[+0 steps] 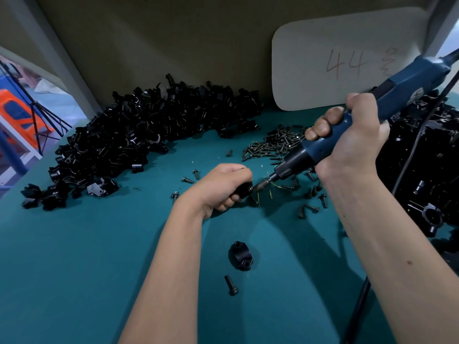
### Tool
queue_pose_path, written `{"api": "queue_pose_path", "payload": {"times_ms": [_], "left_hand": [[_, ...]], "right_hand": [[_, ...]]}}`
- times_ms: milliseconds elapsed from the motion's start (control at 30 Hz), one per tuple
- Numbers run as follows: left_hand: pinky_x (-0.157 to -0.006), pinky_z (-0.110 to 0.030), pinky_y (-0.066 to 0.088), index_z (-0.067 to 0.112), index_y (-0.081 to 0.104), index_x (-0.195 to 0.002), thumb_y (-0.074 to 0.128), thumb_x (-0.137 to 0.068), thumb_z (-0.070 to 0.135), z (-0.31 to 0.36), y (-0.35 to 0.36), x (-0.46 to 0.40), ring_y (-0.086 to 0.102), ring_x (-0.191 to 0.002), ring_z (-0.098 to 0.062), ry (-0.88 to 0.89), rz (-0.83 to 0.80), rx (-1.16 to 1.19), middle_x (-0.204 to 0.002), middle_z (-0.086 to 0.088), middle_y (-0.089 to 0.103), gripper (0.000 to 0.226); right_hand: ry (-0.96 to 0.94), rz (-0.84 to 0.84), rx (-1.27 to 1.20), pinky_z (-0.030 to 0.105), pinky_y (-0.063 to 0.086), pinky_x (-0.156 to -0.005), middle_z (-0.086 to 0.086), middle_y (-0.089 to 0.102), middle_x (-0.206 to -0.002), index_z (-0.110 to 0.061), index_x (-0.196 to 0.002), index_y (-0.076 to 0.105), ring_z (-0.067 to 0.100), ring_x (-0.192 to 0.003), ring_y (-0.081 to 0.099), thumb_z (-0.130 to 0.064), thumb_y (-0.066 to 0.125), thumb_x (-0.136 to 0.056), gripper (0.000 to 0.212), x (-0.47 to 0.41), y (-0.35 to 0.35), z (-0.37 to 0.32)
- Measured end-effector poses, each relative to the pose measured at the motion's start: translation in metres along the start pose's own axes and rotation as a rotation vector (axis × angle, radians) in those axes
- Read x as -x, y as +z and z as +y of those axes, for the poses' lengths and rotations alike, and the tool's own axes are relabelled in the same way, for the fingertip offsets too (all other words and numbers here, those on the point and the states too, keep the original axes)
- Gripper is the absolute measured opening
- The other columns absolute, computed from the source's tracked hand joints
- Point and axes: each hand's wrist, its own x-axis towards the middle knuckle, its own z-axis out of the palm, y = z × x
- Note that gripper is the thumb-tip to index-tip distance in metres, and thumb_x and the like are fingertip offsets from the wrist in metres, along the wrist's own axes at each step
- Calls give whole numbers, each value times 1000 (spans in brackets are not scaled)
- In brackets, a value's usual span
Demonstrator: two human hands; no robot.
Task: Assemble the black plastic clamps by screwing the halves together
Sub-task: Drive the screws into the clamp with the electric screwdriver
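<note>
Screwdriving underway: the right hand is wrapped around the blue electric screwdriver, its bit nosed into the black clamp that the left hand grips tight just above the teal surface. For a clean drive, I'd keep the bit dead in line with the screw and brace the clamp so the halves can't twist apart. 1 spare clamp half and 1 loose screw wait nearer the person. Behind sit the pile of clamp parts and the heap of screws.
</note>
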Motion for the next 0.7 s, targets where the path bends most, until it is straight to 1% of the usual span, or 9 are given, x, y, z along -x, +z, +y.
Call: {"api": "queue_pose_path", "payload": {"times_ms": [100, 200, 367, 467, 567, 700], "left_hand": [[-39, -13, 17, 27, 49, -68, 50, -89, 26, 0, 0, 0, 25, -40, -10, 0, -8, -5, -52, 5, 43, 21], [-40, -13, 17, 27, 50, -66, 51, -83, 29, 0, -1, 1, 24, -41, -10, 12, -18, -13, -53, 5, 42, 17], [-40, -14, 15, 26, 48, -68, 49, -92, 25, 1, 0, 1, 22, -41, -11, -1, -35, -12, -53, 3, 42, 23], [-41, -14, 15, 25, 50, -74, 47, -94, 27, 2, 1, 3, 21, -42, -12, -25, -93, -33, -54, 1, 42, 21], [-41, -14, 15, 26, 46, -73, 47, -93, 24, 2, 4, 1, 24, -45, -12, -33, -64, 6, -57, 0, 41, 21], [-40, -13, 15, 26, 46, -71, 47, -94, 25, 1, 5, 1, 25, -44, -11, -28, -77, 16, -56, 1, 42, 22]], "right_hand": [[0, 8, -9, 29, 37, -51, 3, 40, -62, -14, -88, 35, 18, -48, 37, -5, 52, -93, 20, 0, 0, 0], [3, 20, -16, 29, 37, -51, 3, 40, -61, -13, -86, 35, 18, -47, 37, -5, 52, -93, 20, 0, 1, 1], [16, 10, -16, 28, 38, -50, 2, 40, -61, -14, -81, 36, 17, -47, 37, -5, 51, -94, 21, 2, 2, 1], [19, -35, -29, 28, 38, -49, 1, 41, -60, -14, -79, 37, 17, -47, 37, -8, 52, -93, 21, 2, 4, -2], [-29, -65, -3, 29, 37, -50, 2, 41, -60, -14, -82, 36, 18, -46, 38, -6, 53, -91, 20, 2, 6, -5], [-26, -61, 16, 28, 37, -50, 2, 40, -60, -14, -80, 35, 18, -46, 37, -5, 51, -94, 23, 3, 6, -6]]}}
